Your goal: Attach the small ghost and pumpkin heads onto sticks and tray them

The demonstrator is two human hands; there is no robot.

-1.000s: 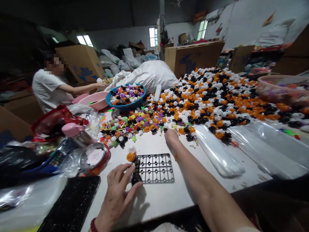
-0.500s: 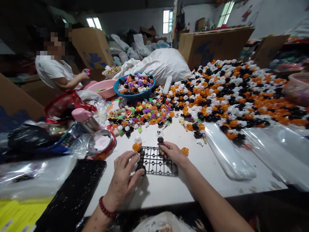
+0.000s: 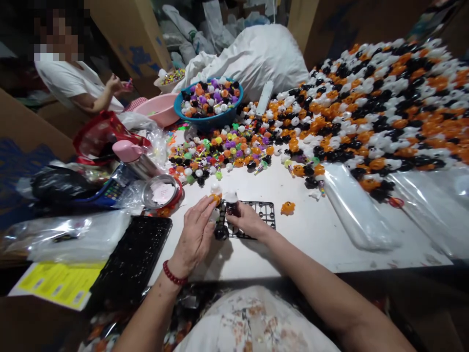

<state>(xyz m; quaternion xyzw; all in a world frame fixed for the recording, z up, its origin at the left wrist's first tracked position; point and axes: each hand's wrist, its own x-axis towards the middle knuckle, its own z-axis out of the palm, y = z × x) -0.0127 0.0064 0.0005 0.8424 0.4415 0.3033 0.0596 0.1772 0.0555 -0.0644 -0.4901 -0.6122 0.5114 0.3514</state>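
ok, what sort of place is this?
Probably a small workshop or packing room for plastic novelties: a big heap of orange, black and white figures on a white table, a blue basin full of small pieces, and a large cardboard box behind.

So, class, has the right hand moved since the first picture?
Yes: the right hand came nearer, from beyond the black grid to over it.

White tabletop (image 3: 309, 227), cardboard box (image 3: 117, 32) behind, dim light
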